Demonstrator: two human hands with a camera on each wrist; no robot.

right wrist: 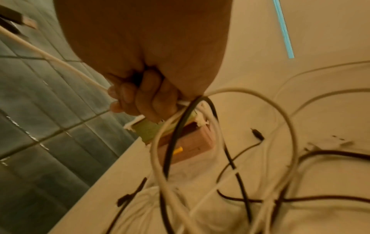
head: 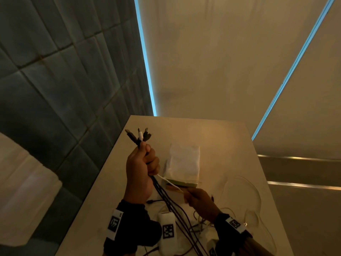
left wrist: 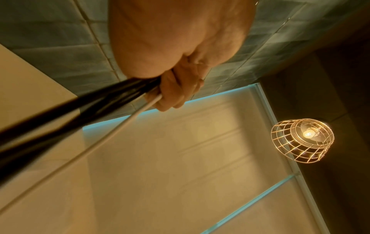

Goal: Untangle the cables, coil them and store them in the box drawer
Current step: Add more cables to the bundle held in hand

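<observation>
My left hand (head: 142, 163) is raised over the table and grips a bundle of cables (head: 166, 196) near their plug ends (head: 139, 134), which stick up above the fist. Black cables and one white cable (head: 169, 183) hang from it. In the left wrist view my fingers (left wrist: 176, 93) curl round the dark cables (left wrist: 80, 107). My right hand (head: 199, 200) holds the white cable (right wrist: 50, 57) lower down, stretched taut from the left hand. Loose white and black cables (right wrist: 230, 174) lie tangled on the table. The box drawer (head: 184, 163) sits behind the hands, its pink drawer (right wrist: 190, 142) pulled out.
The beige table (head: 230, 145) is narrow, with a grey tiled wall (head: 64, 80) at its left edge. A thin clear cable loop (head: 256, 196) lies on the right side. A wire-cage lamp (left wrist: 302, 140) hangs overhead.
</observation>
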